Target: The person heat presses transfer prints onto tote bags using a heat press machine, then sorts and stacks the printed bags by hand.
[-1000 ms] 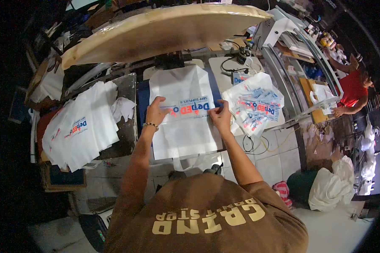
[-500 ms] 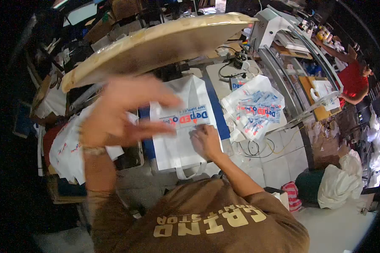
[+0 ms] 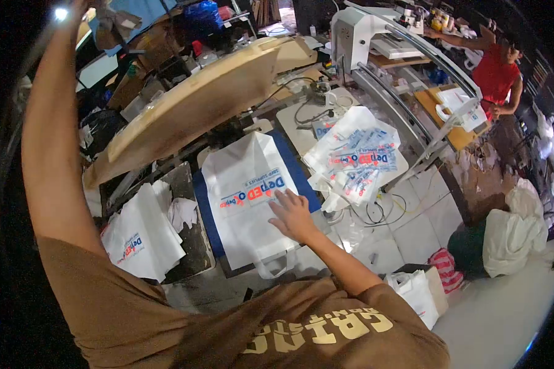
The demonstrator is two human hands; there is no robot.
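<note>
A white carry bag (image 3: pixel 243 224) with blue and red print lies flat on a dark blue board (image 3: pixel 207 227) before me. My right hand (image 3: pixel 292 215) rests on the bag beside the print, palm down and fingers spread. My left arm (image 3: pixel 58 135) reaches up to the top left corner, where the frame's edge cuts it off at about the wrist. The left hand's fingers do not show. Behind the bag, a large cream-edged panel (image 3: pixel 191 104) stands tilted above the table.
Printed white bags (image 3: pixel 360 160) are heaped to the right, and more bags (image 3: pixel 144 234) lie at the left. A white metal frame machine (image 3: pixel 351 40) stands at the back right. Cables (image 3: pixel 381 212) hang near the floor. A person in red (image 3: pixel 498 77) works at the far right.
My left hand, blurred over the bag before, has gone up out of view at the top left. The right hand's curled fingers have spread. The tilted panel has shifted left in view.
</note>
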